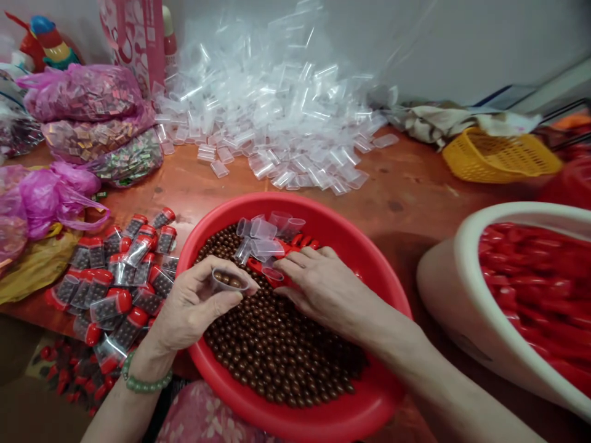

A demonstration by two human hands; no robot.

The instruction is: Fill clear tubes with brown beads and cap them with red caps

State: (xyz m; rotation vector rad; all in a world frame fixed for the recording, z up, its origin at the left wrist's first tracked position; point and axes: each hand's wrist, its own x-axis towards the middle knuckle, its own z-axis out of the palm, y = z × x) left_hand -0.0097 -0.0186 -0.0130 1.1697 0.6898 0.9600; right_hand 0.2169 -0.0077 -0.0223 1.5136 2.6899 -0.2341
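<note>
My left hand (pixel 194 301) is closed round a small clear plastic tube (pixel 229 279), its oval mouth tilted up and brown balls inside. My right hand (pixel 318 283) reaches into the red basin (pixel 295 203), fingertips together on a red plastic cap (pixel 272 274). Its fingers partly hide that cap. Beneath both hands lie many glossy brown balls (pixel 286 344). Several clear empty tubes (pixel 264 237) rest on the balls at the basin's far side, beside more red caps (pixel 305 241).
Filled red-capped tubes (pixel 124 277) lie in a heap at left. A big pile of clear tubes (pixel 281 117) covers the table's back. At right stand a white tub (pixel 443 295) of red caps and a yellow basket (pixel 498 163). Pink bags (pixel 83 92) sit back left.
</note>
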